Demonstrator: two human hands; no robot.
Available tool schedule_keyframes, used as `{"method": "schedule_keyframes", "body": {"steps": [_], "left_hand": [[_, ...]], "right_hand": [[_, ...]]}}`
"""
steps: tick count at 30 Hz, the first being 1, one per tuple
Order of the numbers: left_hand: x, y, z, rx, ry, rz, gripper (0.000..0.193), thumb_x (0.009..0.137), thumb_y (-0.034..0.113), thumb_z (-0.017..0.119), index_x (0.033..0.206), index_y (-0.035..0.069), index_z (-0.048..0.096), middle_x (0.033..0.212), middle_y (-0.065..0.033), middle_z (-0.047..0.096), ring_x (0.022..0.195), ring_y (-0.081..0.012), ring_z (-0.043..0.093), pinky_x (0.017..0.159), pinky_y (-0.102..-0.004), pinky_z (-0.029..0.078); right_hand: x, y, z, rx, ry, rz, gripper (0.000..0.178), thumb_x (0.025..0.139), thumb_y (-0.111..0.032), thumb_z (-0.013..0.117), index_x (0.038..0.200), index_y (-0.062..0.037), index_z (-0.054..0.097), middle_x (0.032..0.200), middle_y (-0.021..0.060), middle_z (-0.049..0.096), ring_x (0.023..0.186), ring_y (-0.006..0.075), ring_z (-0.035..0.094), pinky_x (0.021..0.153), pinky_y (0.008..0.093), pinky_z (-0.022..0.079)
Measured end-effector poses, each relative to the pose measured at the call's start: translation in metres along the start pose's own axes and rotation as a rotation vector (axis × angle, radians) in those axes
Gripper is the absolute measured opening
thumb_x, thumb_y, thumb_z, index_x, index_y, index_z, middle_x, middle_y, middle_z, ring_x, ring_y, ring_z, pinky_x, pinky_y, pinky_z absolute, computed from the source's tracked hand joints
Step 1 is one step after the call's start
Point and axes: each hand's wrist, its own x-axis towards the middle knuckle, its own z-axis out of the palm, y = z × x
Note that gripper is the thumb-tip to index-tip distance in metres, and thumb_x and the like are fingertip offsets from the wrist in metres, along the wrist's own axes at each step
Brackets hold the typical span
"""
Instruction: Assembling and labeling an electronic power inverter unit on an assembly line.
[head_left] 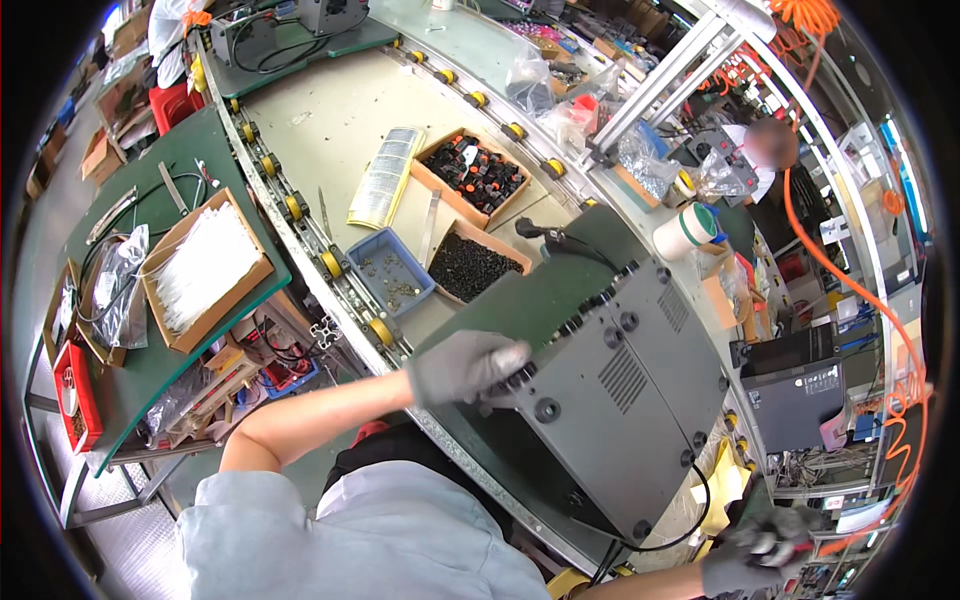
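Observation:
A large dark grey metal case [620, 370] lies on the green board [500, 320] in front of me, tilted across the view. It has vent slots, round rubber feet and a row of black knobs along its left edge. My left hand [465, 368], in a grey glove, is closed at the near left corner of that edge, beside the knobs. At the lower right, away from the case, my gloved right hand [765, 550] is closed around a silver and dark tool [775, 550], blurred and partly hidden. An orange hose [850, 543] ends close to it.
Past the case stand a blue tray [390, 272] of small screws, a box of black screws [475, 262] and a box of black and orange parts [472, 175]. White strips fill a carton [208, 265] at left. A black cable [690, 535] loops off the case. Another person [765, 160] is at far right.

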Motion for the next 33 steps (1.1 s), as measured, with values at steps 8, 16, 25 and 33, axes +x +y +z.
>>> {"method": "schedule_keyframes", "body": {"steps": [8,16,25,33], "left_hand": [[0.137,-0.070,-0.074,1.273,0.279,-0.311,0.027,0.084,0.021,0.053,0.109,0.014,0.060,0.109,-0.0143,0.055,0.095,-0.0319,0.062,0.078,-0.0423,0.052],[0.152,-0.112,-0.058,1.204,0.462,-0.272,0.018,0.081,0.015,0.058,0.097,0.012,0.064,0.101,-0.0125,0.062,0.091,-0.0290,0.064,0.073,-0.0366,0.053],[0.141,-0.120,-0.094,-1.257,0.284,-0.146,0.013,0.087,0.013,0.049,0.089,0.003,0.056,0.072,-0.0096,0.057,0.058,-0.0193,0.056,0.043,-0.0233,0.046],[0.128,-0.104,-0.087,-1.148,0.087,0.060,0.013,0.093,0.012,0.050,0.095,0.001,0.055,0.080,-0.0068,0.059,0.062,-0.0130,0.058,0.057,-0.0196,0.052]], "right_hand": [[-0.048,0.042,-0.033,0.000,-0.121,0.610,0.045,0.085,-0.021,0.059,0.122,-0.0040,0.042,0.093,0.0062,0.053,0.061,0.0088,0.044,0.062,0.0252,0.041],[-0.058,0.044,-0.038,-0.402,0.038,0.500,0.050,0.079,-0.039,0.060,0.112,-0.0018,0.052,0.101,0.0115,0.061,0.081,0.0206,0.060,0.068,0.0273,0.047],[-0.052,0.036,-0.032,-0.229,0.091,0.619,0.041,0.075,-0.018,0.065,0.111,-0.0021,0.052,0.094,0.0090,0.058,0.063,0.0149,0.046,0.059,0.0299,0.039],[-0.052,0.035,-0.028,-0.225,0.155,0.628,0.039,0.074,-0.013,0.064,0.109,-0.0008,0.052,0.094,0.0084,0.058,0.061,0.0138,0.044,0.054,0.0283,0.037]]}}
